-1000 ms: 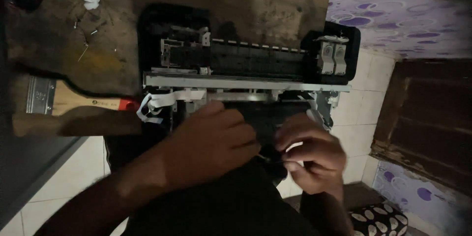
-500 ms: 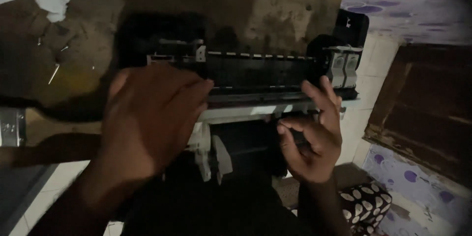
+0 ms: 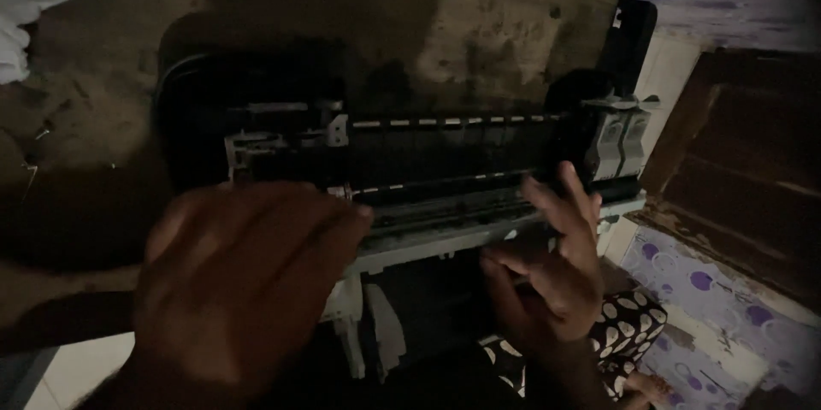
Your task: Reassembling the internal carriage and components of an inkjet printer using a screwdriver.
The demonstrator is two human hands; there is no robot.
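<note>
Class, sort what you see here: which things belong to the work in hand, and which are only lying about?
In use: the opened printer mechanism; the left hand spread over its front; the right hand, fingers open, at its front edge.

Lying about: white cloth; small metal bits on the worn tabletop; spotted cloth.

Blk printer [image 3: 445, 162]; white cloth [image 3: 26, 8]; purple-dotted floor covering [image 3: 727, 290].

No package, sign or screen shows anywhere; no label can be made out in the dim light.
</note>
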